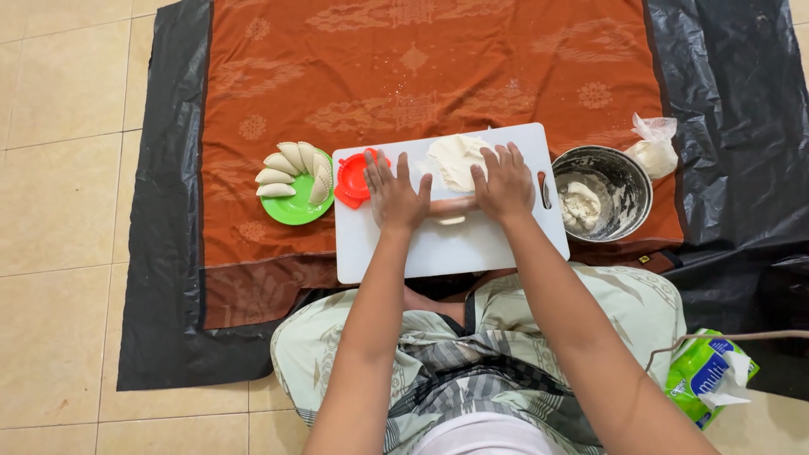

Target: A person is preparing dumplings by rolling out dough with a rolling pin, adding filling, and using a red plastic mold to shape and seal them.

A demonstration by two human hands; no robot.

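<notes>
- Head view shows a person sitting on the floor with a white cutting board (438, 244) in the middle of the frame.
- A rolling pin (451, 205) lies sideways on the board, its long way going from left to right across the picture.
- Left hand (394, 195) rests flat on the left end of the pin, fingers spread wide, palm pressing down, not pinching.
- Right hand (504, 185) rests flat on the right end the same way, fingers spread and pointing to the top of the frame.
- Both hands are equally near the pin, one on each end.
- A flat piece of white dough (455, 158) lies on the board just above the pin, toward the top of the frame, touching the fingertips.
- So the dough sits straight ahead of the hands, across the pin's long way.
- Left of the board sit a red dumpling mould (354, 181) and a green plate (295, 209) with folded dumplings.
- Right of the board is a metal bowl (619, 181) with more dough inside.
</notes>
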